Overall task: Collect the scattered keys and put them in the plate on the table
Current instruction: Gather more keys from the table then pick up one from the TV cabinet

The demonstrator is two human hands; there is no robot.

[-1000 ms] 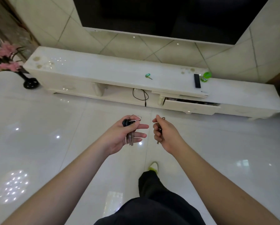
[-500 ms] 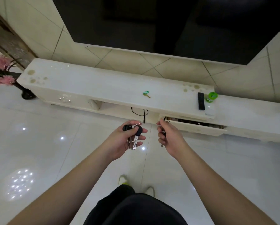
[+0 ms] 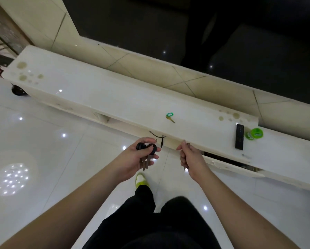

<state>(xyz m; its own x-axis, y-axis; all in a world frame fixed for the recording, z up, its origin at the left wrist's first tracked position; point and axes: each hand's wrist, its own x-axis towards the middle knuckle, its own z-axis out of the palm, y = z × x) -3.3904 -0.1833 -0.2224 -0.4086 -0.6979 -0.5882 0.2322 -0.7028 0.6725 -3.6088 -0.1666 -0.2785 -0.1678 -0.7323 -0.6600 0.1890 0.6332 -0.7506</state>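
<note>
While the left hand (image 3: 132, 159) grips black-headed keys (image 3: 147, 150) and the right hand (image 3: 190, 159) closes on another, a green-tagged key (image 3: 169, 116) lies uncollected mid-cabinet (image 3: 96, 97), near its front edge; no plate is visible, so delivery remains

Glossy white tile floor (image 3: 42, 141); long white low cabinet (image 3: 100, 94); beige tiled wall (image 3: 150, 69); dark screen (image 3: 222, 33).

A tagged key (image 3: 170, 117) is lying on the low cabinet (image 3: 100, 97), well left of a remote (image 3: 239, 136) and a bottle (image 3: 254, 133). Keys (image 3: 147, 155) are being held in the left hand (image 3: 134, 159) before the cabinet, the right hand (image 3: 190, 157) beside it.
</note>
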